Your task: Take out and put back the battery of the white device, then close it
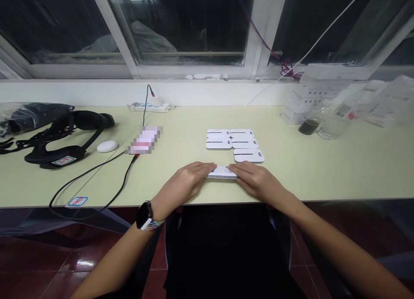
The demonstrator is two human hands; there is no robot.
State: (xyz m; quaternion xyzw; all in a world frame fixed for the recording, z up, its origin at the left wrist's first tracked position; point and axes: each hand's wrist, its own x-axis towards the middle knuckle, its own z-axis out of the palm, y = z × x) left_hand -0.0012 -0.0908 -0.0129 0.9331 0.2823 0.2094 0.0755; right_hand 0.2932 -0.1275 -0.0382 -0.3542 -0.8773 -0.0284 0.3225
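A flat white box [221, 174] with small print on top lies near the table's front edge, between my two hands. My left hand [191, 178] grips its left end, fingers together on the top. At the right end my right hand [254, 178] holds it the same way, fingertips over the print. Just beyond are several white flat pieces [219, 144] with rounded corners, each with a black line and a "W" mark. They sit side by side in rows, and the nearest piece [249, 155] is close to my right fingers.
A black headset [74, 148], a white oval object [107, 146] and a blurred-out phone [144, 140] on a cable stand left. Behind is a power strip [152, 107]. White boxes [318, 92], a dark-filled cup [308, 126] and a clear bottle [333, 122] stand right.
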